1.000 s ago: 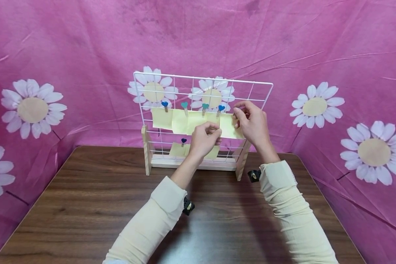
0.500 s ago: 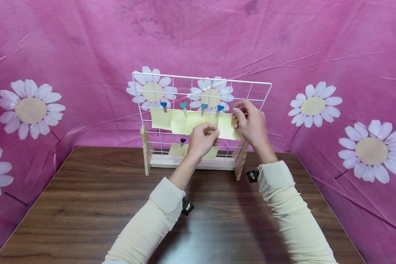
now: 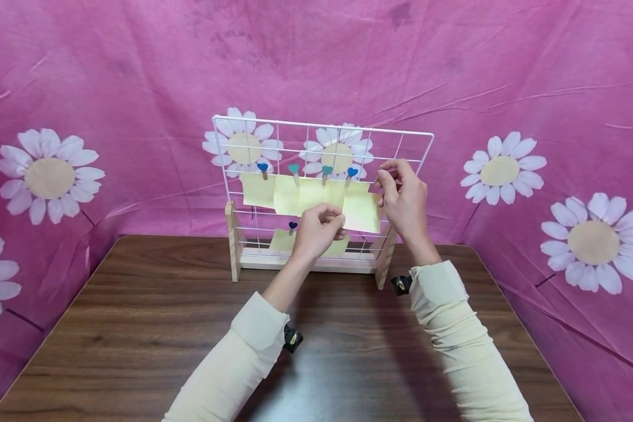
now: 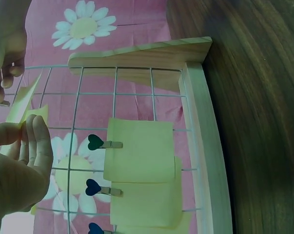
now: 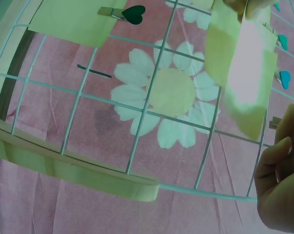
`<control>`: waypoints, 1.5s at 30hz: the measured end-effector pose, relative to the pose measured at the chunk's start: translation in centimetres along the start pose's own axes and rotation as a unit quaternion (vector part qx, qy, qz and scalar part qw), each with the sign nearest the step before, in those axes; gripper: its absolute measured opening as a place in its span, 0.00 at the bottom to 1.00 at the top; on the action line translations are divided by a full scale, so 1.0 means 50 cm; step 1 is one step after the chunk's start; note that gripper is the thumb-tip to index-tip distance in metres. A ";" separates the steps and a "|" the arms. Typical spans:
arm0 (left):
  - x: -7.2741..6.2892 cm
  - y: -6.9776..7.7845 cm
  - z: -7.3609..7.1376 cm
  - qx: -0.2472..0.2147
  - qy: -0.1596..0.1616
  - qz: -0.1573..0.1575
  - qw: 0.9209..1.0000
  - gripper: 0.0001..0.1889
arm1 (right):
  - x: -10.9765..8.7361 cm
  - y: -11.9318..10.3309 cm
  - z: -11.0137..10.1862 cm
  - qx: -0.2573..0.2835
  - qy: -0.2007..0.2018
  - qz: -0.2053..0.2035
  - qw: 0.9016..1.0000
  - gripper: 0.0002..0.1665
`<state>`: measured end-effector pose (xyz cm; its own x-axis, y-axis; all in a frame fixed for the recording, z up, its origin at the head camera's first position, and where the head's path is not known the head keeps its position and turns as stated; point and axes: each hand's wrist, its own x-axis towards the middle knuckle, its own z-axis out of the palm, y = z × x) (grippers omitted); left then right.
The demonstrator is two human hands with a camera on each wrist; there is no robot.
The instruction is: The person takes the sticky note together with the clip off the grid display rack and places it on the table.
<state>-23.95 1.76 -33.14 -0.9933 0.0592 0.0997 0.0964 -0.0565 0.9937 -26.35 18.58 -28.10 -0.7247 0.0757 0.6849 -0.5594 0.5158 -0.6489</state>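
Observation:
My left hand pinches a yellow sticky note by its left edge, in front of the white wire grid rack. At the note's upper right corner, my right hand has thumb and index finger together on a small wooden clothespin; most of that clothespin is hidden by the fingers. Left of the held note, a row of yellow notes hangs from the grid by heart-topped clothespins, blue and teal. More notes hang lower down, partly behind the left hand in the head view.
The rack stands on wooden legs joined by a wooden bar, towards the back of a dark wood table. Behind it hangs a pink cloth with printed daisies. A black wrist camera sits at the right cuff.
My left hand has moved slightly down and left, drawing the note with it away from the right fingers. The right hand has barely shifted, and its fingertips now show apart from the note's corner.

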 end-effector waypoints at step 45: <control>-0.052 0.009 -0.235 -0.007 0.063 0.043 0.997 0.11 | -0.097 -0.036 -0.093 -0.002 -0.013 0.036 0.999 0.07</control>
<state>-22.09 -10.10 -33.53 -0.9817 -0.0730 0.1761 0.1812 -0.0697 0.9810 -19.97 21.26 -28.73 -0.7732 0.0894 0.6278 -0.5045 0.5132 -0.6943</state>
